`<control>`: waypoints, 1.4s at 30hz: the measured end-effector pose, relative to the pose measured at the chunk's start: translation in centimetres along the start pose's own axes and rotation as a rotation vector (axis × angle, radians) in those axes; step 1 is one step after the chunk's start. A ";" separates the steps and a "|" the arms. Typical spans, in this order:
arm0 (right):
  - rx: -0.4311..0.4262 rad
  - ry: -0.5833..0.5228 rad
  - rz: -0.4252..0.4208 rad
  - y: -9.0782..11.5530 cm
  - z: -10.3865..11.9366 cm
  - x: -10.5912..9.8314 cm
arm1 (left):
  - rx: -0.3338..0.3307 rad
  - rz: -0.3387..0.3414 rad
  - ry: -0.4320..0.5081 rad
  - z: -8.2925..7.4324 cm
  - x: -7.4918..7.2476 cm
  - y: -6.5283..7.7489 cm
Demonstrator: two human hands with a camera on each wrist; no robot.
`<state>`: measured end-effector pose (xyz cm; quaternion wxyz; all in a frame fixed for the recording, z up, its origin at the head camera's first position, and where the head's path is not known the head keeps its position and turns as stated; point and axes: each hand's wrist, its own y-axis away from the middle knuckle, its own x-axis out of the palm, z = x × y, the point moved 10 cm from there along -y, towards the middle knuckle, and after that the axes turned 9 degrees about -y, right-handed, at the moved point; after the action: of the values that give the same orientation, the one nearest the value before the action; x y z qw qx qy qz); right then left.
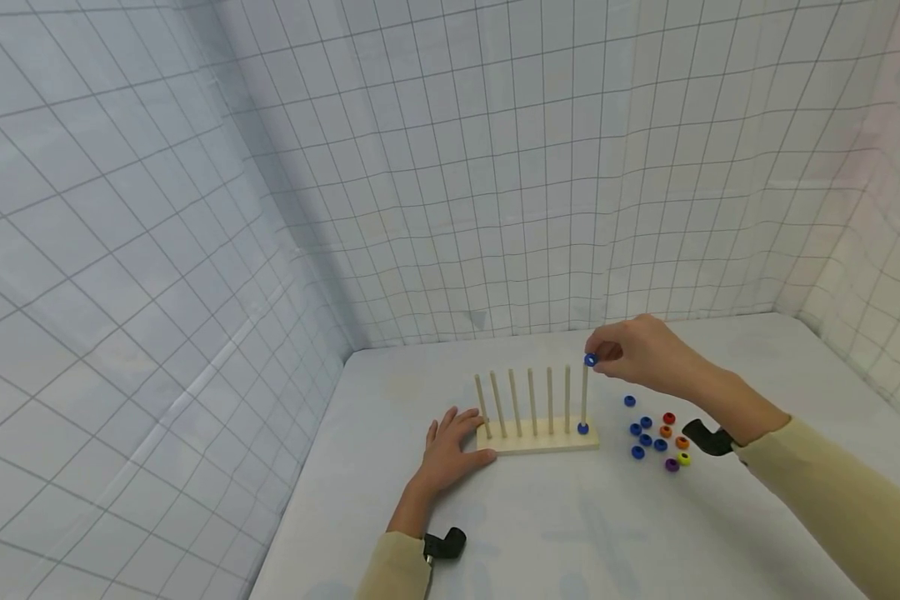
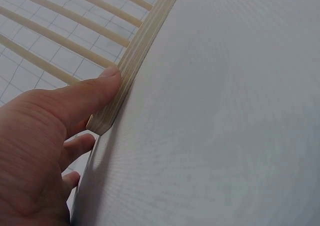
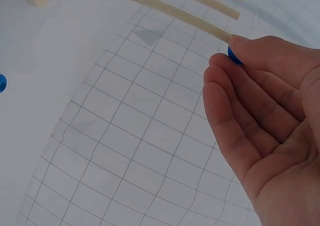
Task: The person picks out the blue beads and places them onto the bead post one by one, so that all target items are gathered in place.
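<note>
A wooden peg rack (image 1: 537, 446) with a row of several upright pegs stands on the table. My left hand (image 1: 447, 454) holds its left end, the thumb (image 2: 107, 83) against the front edge and the fingers around the far side. My right hand (image 1: 648, 357) pinches a blue bead (image 1: 591, 360) between thumb and fingertips, right at the top of the rightmost peg. In the right wrist view the bead is mostly hidden by the thumb, close to the peg tip (image 3: 222, 34). Another blue bead (image 1: 583, 428) sits at the bottom of that same peg.
Right of the rack lie loose beads: several blue ones (image 1: 646, 440), a red one (image 1: 669, 418), two orange ones (image 1: 682, 442), a yellow one (image 1: 684, 458) and a purple one (image 1: 672, 465). White grid-patterned sheeting (image 1: 495, 183) surrounds the white table (image 1: 555, 525).
</note>
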<state>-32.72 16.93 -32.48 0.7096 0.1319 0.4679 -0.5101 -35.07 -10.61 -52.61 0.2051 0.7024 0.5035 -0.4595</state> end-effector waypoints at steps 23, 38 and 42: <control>0.113 -0.158 0.022 -0.1 -1.6 0.9 | -0.001 -0.008 -0.004 0.1 0.1 0.1; 0.122 -0.204 0.009 0.1 -2.6 1.4 | -0.007 -0.004 -0.020 0.1 0.0 0.1; 0.125 -0.221 0.012 0.1 -2.9 1.5 | -0.010 -0.001 -0.030 0.2 0.2 0.1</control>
<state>-34.08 18.00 -35.28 0.7502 0.1216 0.3533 -0.5455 -35.08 -10.72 -52.88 0.2159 0.6941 0.5032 -0.4674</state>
